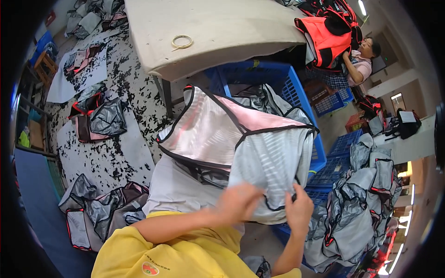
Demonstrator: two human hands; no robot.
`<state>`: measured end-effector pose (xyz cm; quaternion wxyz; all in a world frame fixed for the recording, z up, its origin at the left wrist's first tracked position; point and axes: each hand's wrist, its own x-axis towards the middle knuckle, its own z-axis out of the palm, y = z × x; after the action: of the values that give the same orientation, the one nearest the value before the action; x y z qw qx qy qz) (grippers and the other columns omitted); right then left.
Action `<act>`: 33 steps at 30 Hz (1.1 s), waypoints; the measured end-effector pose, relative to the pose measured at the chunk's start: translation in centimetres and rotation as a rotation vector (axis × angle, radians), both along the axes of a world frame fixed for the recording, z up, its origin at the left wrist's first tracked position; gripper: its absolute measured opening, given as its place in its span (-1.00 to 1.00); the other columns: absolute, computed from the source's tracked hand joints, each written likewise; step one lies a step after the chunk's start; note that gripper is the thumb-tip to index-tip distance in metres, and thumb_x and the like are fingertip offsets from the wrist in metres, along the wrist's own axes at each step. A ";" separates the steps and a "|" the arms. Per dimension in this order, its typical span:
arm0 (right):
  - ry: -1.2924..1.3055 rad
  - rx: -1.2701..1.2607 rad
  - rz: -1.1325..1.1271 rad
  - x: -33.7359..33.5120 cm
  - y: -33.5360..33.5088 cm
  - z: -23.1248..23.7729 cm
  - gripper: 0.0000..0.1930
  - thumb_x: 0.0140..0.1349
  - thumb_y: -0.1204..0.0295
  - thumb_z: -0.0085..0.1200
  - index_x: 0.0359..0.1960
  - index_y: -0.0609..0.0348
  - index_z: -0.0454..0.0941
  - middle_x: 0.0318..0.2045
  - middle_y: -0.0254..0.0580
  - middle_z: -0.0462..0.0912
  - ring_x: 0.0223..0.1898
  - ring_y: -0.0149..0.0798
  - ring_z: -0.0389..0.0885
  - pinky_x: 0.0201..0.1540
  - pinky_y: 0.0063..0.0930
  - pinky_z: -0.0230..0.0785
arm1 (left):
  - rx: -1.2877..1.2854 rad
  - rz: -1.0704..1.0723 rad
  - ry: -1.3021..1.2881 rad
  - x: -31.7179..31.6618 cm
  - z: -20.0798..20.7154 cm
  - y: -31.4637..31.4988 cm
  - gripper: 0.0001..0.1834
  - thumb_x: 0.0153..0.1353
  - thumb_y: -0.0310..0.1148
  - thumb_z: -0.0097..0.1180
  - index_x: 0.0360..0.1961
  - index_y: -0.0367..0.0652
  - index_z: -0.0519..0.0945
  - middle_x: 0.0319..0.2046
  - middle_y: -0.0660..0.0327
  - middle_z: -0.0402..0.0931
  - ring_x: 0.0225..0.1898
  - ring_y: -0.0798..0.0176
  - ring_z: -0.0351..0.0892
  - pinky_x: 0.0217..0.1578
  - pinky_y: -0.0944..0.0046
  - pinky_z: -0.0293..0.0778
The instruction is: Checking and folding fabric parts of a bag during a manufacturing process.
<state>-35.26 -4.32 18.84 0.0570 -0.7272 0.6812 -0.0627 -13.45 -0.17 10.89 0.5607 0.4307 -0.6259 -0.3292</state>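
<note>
Across my lap and the front of a blue crate lies an unfinished bag piece (273,157), inside out, in whitish and pink fabric with black binding along its seams. My right hand (299,208) pinches its bound edge at the lower right corner. Beside it, my left hand (238,202) is smeared by motion over the lower edge of the same piece, and its fingers do not show clearly. Under and behind the bag piece, silvery grey material (264,99) sits in the blue crate (289,85).
A pale table (222,28) stands ahead, with a cream ring (182,42) on it. Black scraps litter the floor (134,97) at left, among bag pieces (104,116). More bag pieces (357,208) heap at right by blue crates (336,162). A person (360,65) handles an orange-black bag (327,39).
</note>
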 end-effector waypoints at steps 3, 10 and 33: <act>-0.095 -0.059 -0.004 -1.3 -1.7 1.3 -0.70 0.29 0.40 0.21 0.01 0.25 0.68 -0.20 0.10 0.75 -0.22 0.11 0.74 -0.14 -0.09 0.53 | -0.031 0.414 -0.263 4.3 -4.5 -7.9 -0.74 0.16 -0.41 0.34 -0.16 -0.24 0.58 -0.34 0.04 0.56 -0.28 -0.14 0.61 -0.24 -0.03 0.53; -0.473 -0.238 -0.111 -4.0 -4.8 7.2 -0.82 0.31 0.55 0.18 -0.11 0.39 0.66 -0.42 -0.39 0.62 -0.42 -0.54 0.46 -0.34 -0.56 0.32 | 0.429 0.315 -0.661 2.1 -5.9 -10.0 -0.33 0.03 -0.04 0.50 -0.02 -0.26 0.47 0.00 -0.02 0.45 0.12 -0.12 0.47 -0.10 -0.07 0.59; -0.125 0.018 0.403 6.5 -3.7 -9.1 -0.60 0.10 0.43 0.37 0.02 0.13 0.68 0.00 -0.22 0.73 -0.14 -0.05 0.70 -0.13 -0.11 0.59 | 0.670 -0.463 -0.006 9.1 -6.2 -7.8 -0.63 0.59 -0.22 0.03 -0.37 -0.23 0.40 -0.48 0.41 0.28 -0.40 0.45 0.29 -0.35 0.31 0.36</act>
<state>-28.78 -8.00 9.72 0.1170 -0.8429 0.5176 -0.0892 -4.35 -7.96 4.70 0.2989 0.4382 -0.5660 -0.6311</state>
